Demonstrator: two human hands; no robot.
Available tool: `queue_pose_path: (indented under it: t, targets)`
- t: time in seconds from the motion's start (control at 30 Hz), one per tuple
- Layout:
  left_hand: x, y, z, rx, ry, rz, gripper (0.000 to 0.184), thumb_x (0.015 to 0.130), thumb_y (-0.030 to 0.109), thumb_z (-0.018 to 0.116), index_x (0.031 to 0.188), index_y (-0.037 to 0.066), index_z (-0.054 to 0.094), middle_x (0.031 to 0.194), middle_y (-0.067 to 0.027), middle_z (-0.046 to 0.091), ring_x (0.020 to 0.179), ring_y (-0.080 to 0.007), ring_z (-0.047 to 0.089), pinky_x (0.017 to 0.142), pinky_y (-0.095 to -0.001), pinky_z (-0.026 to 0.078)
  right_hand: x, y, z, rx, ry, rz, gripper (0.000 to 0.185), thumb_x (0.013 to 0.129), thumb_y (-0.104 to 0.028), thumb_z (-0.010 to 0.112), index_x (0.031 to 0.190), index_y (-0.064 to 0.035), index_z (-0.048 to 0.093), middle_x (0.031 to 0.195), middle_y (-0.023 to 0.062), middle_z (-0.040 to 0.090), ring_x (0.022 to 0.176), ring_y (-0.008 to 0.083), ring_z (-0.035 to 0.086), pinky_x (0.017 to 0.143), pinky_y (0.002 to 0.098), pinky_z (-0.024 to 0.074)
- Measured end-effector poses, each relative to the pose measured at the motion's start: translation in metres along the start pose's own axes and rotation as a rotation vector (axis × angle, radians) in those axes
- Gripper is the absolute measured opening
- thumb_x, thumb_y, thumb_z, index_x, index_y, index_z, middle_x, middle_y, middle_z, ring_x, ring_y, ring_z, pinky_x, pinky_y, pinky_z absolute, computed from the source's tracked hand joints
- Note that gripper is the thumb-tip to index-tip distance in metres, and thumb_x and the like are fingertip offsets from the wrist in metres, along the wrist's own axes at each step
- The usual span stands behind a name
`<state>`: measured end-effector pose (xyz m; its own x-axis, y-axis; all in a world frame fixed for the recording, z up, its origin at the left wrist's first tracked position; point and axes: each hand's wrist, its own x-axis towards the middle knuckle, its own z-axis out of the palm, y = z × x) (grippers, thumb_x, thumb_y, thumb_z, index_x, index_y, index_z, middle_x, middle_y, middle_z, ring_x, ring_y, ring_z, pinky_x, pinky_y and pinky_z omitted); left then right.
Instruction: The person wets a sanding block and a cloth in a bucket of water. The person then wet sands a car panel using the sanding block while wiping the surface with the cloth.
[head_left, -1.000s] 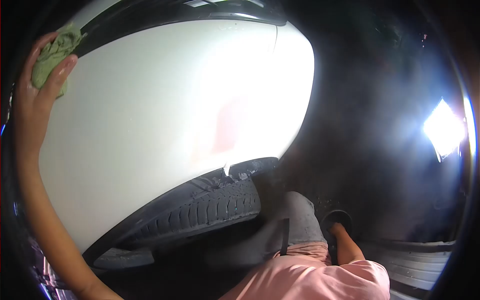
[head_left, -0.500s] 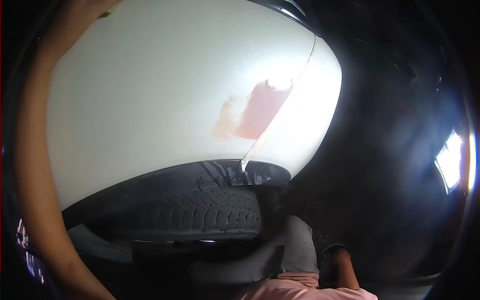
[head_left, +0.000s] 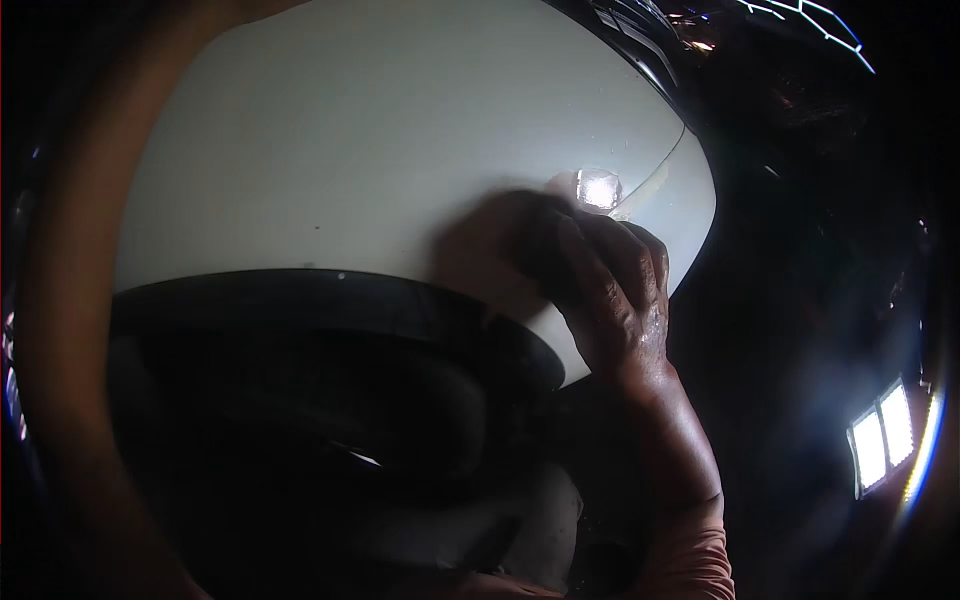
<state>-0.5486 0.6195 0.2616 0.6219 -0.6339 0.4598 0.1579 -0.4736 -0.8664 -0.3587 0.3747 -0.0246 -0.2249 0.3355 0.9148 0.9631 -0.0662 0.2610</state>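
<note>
My right hand [head_left: 615, 275] is pressed to the white car panel [head_left: 330, 150], just above the wheel arch, its fingers bent and wet. A dark shape under the fingertips may be something held or only shadow. Beneath this hand lies the reddish-brown patch [head_left: 475, 250] on the paint, partly hidden and shaded. My left arm [head_left: 75, 280] curves up along the left side of the view. At the top edge only the dim base of my left hand [head_left: 250, 10] shows, near the upper panel. Its fingers are out of view.
Below the panel, the dark wheel arch [head_left: 300, 290] holds a tyre lost in deep shade. A seam [head_left: 660, 165] divides the panel from the bumper section at right. A car lamp [head_left: 640, 40] sits at the top. A bright window-like light [head_left: 880, 440] shows far right.
My right hand has risen from low down beside my knee to the reddish patch. The view has shifted and darkened, with a shadow over the tyre. My left hand has mostly left the frame.
</note>
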Motion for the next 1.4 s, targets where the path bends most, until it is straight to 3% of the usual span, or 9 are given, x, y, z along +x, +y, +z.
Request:
queue_pose_path:
  t: [0.03, 0.17, 0.27, 0.47, 0.5, 0.6, 0.97, 1.2, 1.4]
  targets:
    - [0.007, 0.033, -0.027, -0.295, -0.180, -0.356, 0.044, 0.079, 0.040, 0.092, 0.106, 0.012, 0.070, 0.116, -0.0061, 0.064, 0.113, -0.0278, 0.063, 0.099, -0.0441, 0.052, 0.006, 0.000, 0.005, 0.012, 0.020, -0.033, 0.073, 0.080, -0.009, 0.082, 0.149, -0.0153, 0.061, 0.136, 0.0096, 0.062, 0.121, 0.0311, 0.061, 0.100, 0.0457, 0.0487]
    - [-0.012, 0.050, -0.018, -0.179, 0.078, 0.031, 0.045, 0.076, 0.037, 0.093, 0.104, 0.013, 0.069, 0.120, -0.0071, 0.065, 0.116, -0.0282, 0.063, 0.100, -0.0459, 0.052, 0.012, -0.013, -0.016, -0.027, -0.055, -0.159, 0.063, 0.084, -0.013, 0.076, 0.146, -0.0162, 0.064, 0.136, 0.0066, 0.062, 0.119, 0.0283, 0.061, 0.095, 0.0437, 0.0499]
    - [-0.012, 0.053, 0.002, -0.240, 0.152, 0.080, 0.039, 0.076, 0.031, 0.091, 0.103, 0.011, 0.071, 0.113, -0.0057, 0.067, 0.111, -0.0287, 0.065, 0.095, -0.0449, 0.054, -0.002, 0.013, -0.010, -0.019, -0.091, -0.244, 0.056, 0.085, -0.017, 0.074, 0.141, -0.0194, 0.068, 0.140, 0.0050, 0.061, 0.117, 0.0254, 0.062, 0.094, 0.0433, 0.0499]
    - [-0.069, 0.046, -0.004, -0.305, 0.198, 0.060, 0.034, 0.080, 0.022, 0.086, 0.109, 0.011, 0.073, 0.113, -0.0062, 0.068, 0.109, -0.0279, 0.064, 0.093, -0.0429, 0.055, 0.062, -0.056, 0.032, 0.046, -0.075, -0.391, 0.054, 0.085, -0.026, 0.076, 0.138, -0.0237, 0.068, 0.135, -0.0001, 0.064, 0.118, 0.0227, 0.061, 0.093, 0.0421, 0.0476]
    - [-0.002, 0.067, 0.021, -0.359, 0.236, 0.107, 0.034, 0.080, 0.022, 0.086, 0.110, 0.010, 0.073, 0.114, -0.0061, 0.068, 0.110, -0.0276, 0.063, 0.094, -0.0427, 0.055, 0.048, -0.024, 0.015, 0.033, -0.077, -0.378, 0.055, 0.084, -0.026, 0.077, 0.139, -0.0234, 0.068, 0.135, 0.0006, 0.065, 0.117, 0.0226, 0.062, 0.093, 0.0418, 0.0477]
    - [0.001, 0.072, 0.023, -0.360, 0.245, 0.137, 0.035, 0.083, 0.020, 0.085, 0.113, 0.008, 0.073, 0.115, -0.0064, 0.067, 0.112, -0.0275, 0.063, 0.098, -0.0427, 0.054, 0.016, 0.023, -0.004, 0.010, -0.059, -0.360, 0.054, 0.083, -0.025, 0.078, 0.137, -0.0219, 0.071, 0.134, 0.0029, 0.067, 0.115, 0.0225, 0.063, 0.093, 0.0411, 0.0479]
    - [-0.002, 0.079, 0.016, -0.310, 0.220, 0.111, 0.033, 0.084, 0.020, 0.084, 0.113, 0.008, 0.074, 0.115, -0.0066, 0.067, 0.113, -0.0276, 0.062, 0.099, -0.0427, 0.053, 0.003, 0.022, 0.004, 0.029, -0.004, -0.385, 0.050, 0.079, -0.021, 0.080, 0.128, -0.0179, 0.075, 0.133, 0.0065, 0.068, 0.111, 0.0241, 0.064, 0.090, 0.0404, 0.0486]
    - [-0.003, 0.087, 0.025, -0.319, 0.222, 0.091, 0.032, 0.085, 0.021, 0.083, 0.112, 0.007, 0.074, 0.115, -0.0067, 0.068, 0.112, -0.0276, 0.063, 0.099, -0.0426, 0.053, 0.019, 0.000, 0.006, 0.036, -0.018, -0.362, 0.061, 0.075, -0.022, 0.086, 0.135, -0.0193, 0.071, 0.132, 0.0055, 0.067, 0.109, 0.0242, 0.064, 0.089, 0.0392, 0.0487]
    - [-0.005, 0.090, 0.020, -0.312, 0.231, 0.083, 0.030, 0.086, 0.021, 0.083, 0.111, 0.007, 0.074, 0.114, -0.0068, 0.068, 0.112, -0.0276, 0.063, 0.099, -0.0425, 0.053, 0.038, -0.007, 0.016, 0.062, 0.051, -0.411, 0.058, 0.074, -0.019, 0.084, 0.131, -0.0172, 0.073, 0.128, 0.0066, 0.068, 0.105, 0.0239, 0.065, 0.087, 0.0387, 0.0498]
